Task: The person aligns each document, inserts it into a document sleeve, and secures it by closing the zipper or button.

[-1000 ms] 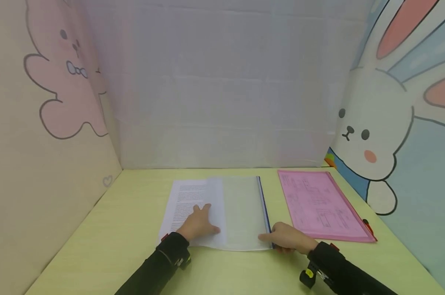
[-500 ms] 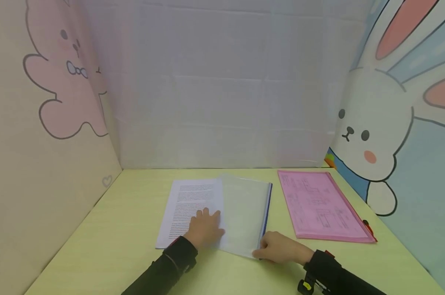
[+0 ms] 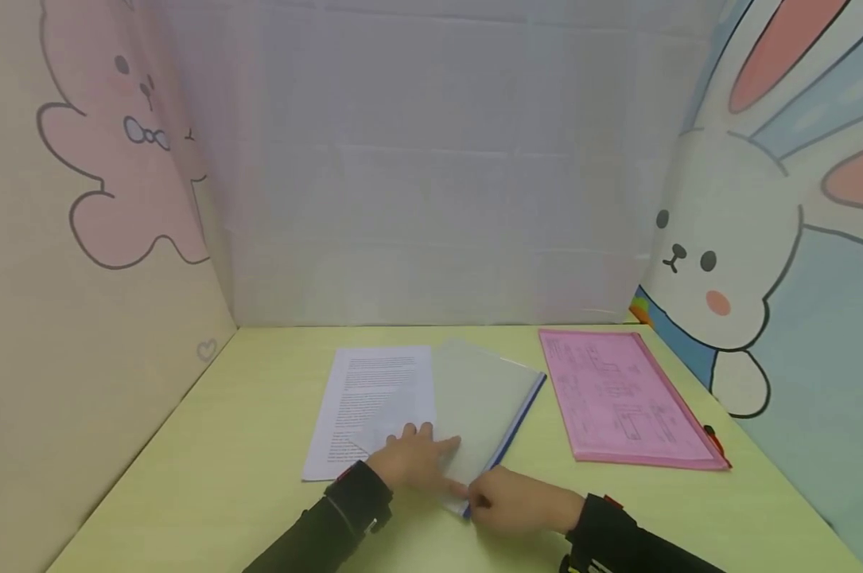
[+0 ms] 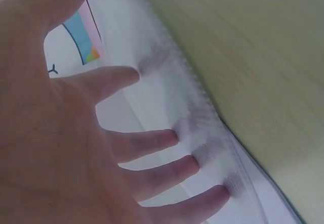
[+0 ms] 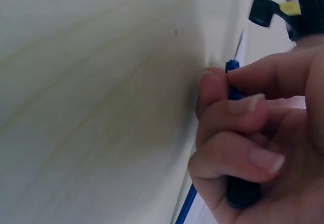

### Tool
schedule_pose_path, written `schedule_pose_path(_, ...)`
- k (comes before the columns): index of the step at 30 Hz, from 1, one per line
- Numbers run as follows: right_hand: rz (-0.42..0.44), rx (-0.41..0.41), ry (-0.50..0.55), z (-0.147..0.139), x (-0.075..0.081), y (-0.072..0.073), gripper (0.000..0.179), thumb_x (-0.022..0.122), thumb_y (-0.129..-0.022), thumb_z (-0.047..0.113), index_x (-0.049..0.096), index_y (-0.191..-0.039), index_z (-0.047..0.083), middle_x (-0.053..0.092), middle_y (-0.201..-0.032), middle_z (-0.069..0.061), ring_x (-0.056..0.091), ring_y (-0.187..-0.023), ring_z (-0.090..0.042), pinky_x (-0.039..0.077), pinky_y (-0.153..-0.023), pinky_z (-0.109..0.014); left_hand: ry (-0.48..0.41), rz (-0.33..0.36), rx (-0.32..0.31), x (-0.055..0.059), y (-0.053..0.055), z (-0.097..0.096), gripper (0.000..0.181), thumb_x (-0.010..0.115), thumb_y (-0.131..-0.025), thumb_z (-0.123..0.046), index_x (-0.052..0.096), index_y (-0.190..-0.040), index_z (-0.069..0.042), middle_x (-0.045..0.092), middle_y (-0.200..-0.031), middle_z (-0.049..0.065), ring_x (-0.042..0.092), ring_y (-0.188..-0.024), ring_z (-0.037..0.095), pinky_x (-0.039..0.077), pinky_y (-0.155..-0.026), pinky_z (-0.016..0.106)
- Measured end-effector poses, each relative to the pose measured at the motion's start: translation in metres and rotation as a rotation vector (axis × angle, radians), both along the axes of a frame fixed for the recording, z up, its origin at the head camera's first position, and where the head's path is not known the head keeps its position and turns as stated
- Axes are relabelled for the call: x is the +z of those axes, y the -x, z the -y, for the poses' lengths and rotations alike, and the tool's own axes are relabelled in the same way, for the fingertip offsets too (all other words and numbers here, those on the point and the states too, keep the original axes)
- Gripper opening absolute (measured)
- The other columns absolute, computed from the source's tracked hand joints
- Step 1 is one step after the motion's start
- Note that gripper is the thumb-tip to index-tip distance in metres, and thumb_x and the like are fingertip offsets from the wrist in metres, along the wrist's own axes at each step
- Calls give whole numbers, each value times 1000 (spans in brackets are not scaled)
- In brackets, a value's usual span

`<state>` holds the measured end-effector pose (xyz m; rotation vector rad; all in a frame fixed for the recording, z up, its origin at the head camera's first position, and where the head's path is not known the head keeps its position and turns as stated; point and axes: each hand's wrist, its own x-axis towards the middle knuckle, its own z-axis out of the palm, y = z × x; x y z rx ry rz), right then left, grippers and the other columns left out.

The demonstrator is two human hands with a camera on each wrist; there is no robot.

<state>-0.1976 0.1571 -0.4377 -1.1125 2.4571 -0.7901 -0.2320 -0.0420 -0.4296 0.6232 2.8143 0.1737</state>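
Observation:
A clear report cover (image 3: 484,390) with a blue spine bar (image 3: 520,419) lies slanted, its left part overlapping a printed sheet (image 3: 374,382). My right hand (image 3: 520,501) pinches the near end of the blue bar between thumb and curled fingers; the right wrist view shows the bar's blue tip (image 5: 232,66) at the fingertips. A dark rounded piece (image 5: 243,191) shows below those fingers. With fingers spread, my left hand (image 3: 413,463) rests on the cover's near part, its thumb close to the right hand. The fingertips (image 4: 220,191) press on the clear plastic in the left wrist view.
A pink folder (image 3: 627,398) with drawn sheets inside lies at the right of the yellow table (image 3: 209,446). A small red and black object (image 3: 717,442) sits by its right edge. A white curtain (image 3: 431,175) hangs behind, with painted walls at both sides.
The cover has turned clockwise: the bar's far end has swung right, and its near end has come left and nearer with my right hand. My left hand has slid slightly right and nearer.

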Motion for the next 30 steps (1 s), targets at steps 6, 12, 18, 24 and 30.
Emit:
schedule_pose_path(6,-199,55,-164,22,-7,-11,32,57,-100,12,65,-132,14,43,-65,13,39,-57,-1,38,-56,-18,50,36,-39,1,2,5,96,77,-71,-72,45,-154,-34,47,-129,13,43,-112,27,47,-95,54)
schedule_pose_path(12,-380,38,-334,36,-9,-19,30,57,-102,24,54,-132,23,46,-60,7,44,-54,-6,40,-52,-25,76,44,-49,2,2,6,101,81,-67,-69,41,-156,-38,42,-144,17,43,-123,32,43,-101,61)
schedule_pose_path(18,-454,61,-358,36,-8,-19,29,57,-101,24,56,-129,20,41,-58,9,40,-52,-6,37,-50,-23,62,50,-30,3,0,5,100,84,-68,-64,43,-155,-36,35,-156,20,34,-141,41,35,-108,65)
schedule_pose_path(24,-459,70,-337,33,-7,-18,38,60,-98,22,52,-135,23,39,-59,9,39,-53,-6,36,-51,-23,73,34,-34,4,-1,5,100,82,-68,-66,44,-154,-36,39,-151,19,38,-137,39,37,-107,64)
schedule_pose_path(30,-452,76,-338,31,-6,-17,34,62,-96,20,59,-130,22,33,-59,11,31,-52,-5,28,-48,-21,72,34,-35,4,-1,5,98,81,-69,-68,44,-154,-36,39,-151,18,39,-136,38,38,-106,63)
